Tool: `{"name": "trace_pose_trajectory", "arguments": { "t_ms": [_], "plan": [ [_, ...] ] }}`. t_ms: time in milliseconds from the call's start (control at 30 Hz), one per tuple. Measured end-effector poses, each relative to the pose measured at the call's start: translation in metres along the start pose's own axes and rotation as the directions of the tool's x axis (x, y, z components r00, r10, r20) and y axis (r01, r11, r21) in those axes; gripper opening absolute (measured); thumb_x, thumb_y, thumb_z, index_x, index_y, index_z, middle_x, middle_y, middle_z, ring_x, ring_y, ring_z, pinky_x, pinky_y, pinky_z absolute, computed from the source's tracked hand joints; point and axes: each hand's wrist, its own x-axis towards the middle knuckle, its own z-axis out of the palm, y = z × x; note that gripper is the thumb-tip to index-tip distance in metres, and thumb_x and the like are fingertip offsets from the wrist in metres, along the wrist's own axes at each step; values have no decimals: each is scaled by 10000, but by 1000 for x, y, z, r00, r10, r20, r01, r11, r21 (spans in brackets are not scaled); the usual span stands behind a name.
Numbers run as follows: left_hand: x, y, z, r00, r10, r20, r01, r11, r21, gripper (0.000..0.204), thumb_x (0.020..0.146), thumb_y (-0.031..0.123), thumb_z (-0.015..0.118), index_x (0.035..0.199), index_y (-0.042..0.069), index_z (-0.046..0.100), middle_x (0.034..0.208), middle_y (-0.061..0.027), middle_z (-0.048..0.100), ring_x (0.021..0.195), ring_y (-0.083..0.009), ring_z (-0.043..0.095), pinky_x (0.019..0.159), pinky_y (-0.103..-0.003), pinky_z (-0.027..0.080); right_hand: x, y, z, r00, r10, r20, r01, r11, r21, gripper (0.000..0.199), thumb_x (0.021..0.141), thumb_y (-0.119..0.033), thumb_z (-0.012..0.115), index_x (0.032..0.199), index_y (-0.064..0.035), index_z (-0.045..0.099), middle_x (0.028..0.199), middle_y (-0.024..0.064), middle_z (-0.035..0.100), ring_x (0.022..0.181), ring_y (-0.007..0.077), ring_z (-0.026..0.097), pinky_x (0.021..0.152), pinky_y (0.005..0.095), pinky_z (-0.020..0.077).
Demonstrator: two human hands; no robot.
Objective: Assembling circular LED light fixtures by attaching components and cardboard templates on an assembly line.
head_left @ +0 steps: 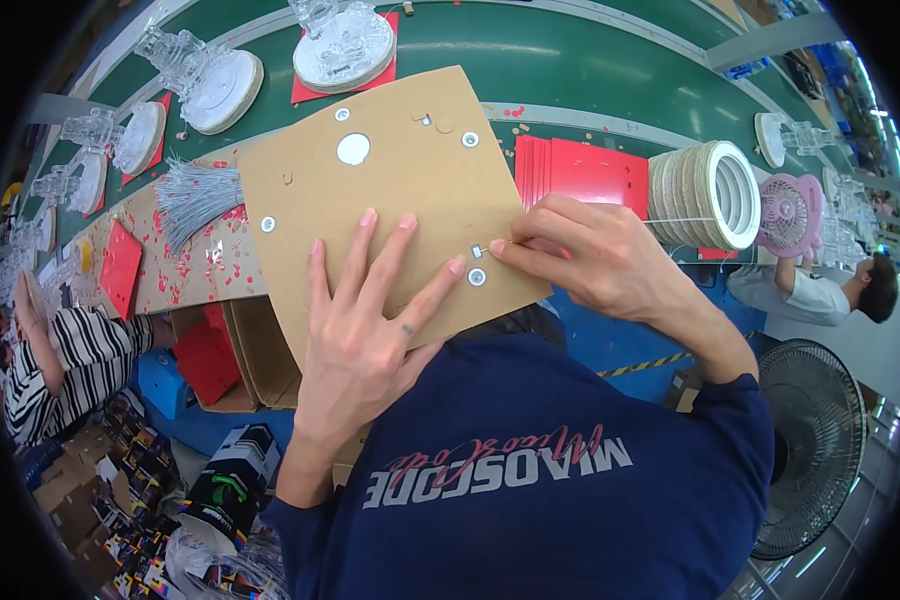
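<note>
A brown cardboard panel [400, 190] lies tilted in front of me, with a round hole, small cut slots and several white-rimmed metal-looking rings. My left hand [365, 315] rests flat on its lower part, fingers spread. At the panel's right side, the thumb and forefinger of my right hand [590, 250] pinch a thin wire tie beside a small rectangular slot [477, 251]. Most of the tie is hidden by the fingers. Just below that slot sits one of the rings [477, 277]. Left of the panel, a bundle of grey wire ties [200, 200] lies on the bench.
Red sheets [580, 172] stand stacked behind the panel, beside a row of white rings [715, 195]. Clear plastic pieces on round bases [345, 50] stand on the green belt [530, 50]. An open carton [260, 350] is at lower left, a black fan [810, 450] at right. Co-workers sit on both sides.
</note>
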Motion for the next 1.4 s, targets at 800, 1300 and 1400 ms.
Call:
{"name": "trace_pose_trajectory", "arguments": {
  "t_ms": [800, 1300, 1400],
  "plan": [
    [-2, -4, 0, 1000, 0, 23, -1, 998, 69, 768, 655, 290, 837, 1385, 313, 602, 1503, -194, 446, 1403, -457, 390, 1018, -707, 366, 9, 0, -2, 995, -63, 77, 63, 998, 0, 430, 729, -103, 639, 1132, 42, 677, 972, 81, 601, 836, 225, 631, 628, 327, 549],
    [-1, -11, 3, 999, 35, -33, -33, 998, 48, 809, 587, 206, 850, 1361, 283, 627, 1508, -194, 454, 1389, -465, 419, 1061, -671, 361, 18, -5, -2, 984, -116, 135, 118, 993, -5, 468, 717, -79, 632, 1149, 102, 641, 979, 121, 575, 870, 263, 627, 677, 356, 569],
    [-5, -12, 5, 997, 39, -68, -37, 999, 32, 802, 581, 209, 861, 1348, 283, 638, 1495, -188, 477, 1380, -466, 433, 1073, -666, 356, 18, -3, -9, 985, -93, 147, 97, 995, -18, 462, 713, -69, 633, 1143, 100, 648, 1004, 129, 588, 893, 270, 636, 683, 358, 574]
  ]
}}
